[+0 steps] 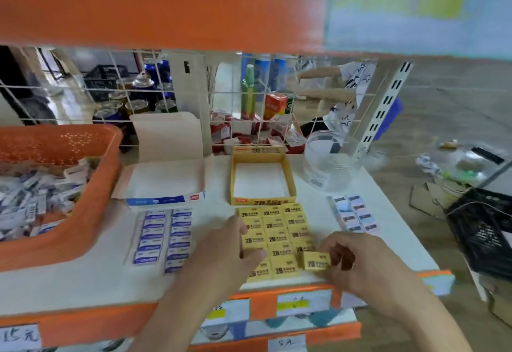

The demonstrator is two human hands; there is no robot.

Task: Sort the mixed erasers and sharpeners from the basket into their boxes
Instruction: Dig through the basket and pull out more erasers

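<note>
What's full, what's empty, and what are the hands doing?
basket: many small packs inside
yellow box: open, empty
blue and white box: open, empty
clear jar: looks empty
yellow erasers: laid in rows
blue erasers: laid in two columns
left hand: open, touching the yellow rows
right hand: pinching one yellow eraser

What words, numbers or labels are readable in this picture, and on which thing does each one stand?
"2B": on the yellow erasers laid in rows; smaller print blurred.
"2B": on the yellow eraser that the right hand pinches.
"2B": on the yellow box, front wall; the rest blurred.
"15元": handwritten on the white price tag.
Too blurred to read: print on the blue-and-white erasers and the blue-and-white box.
</note>
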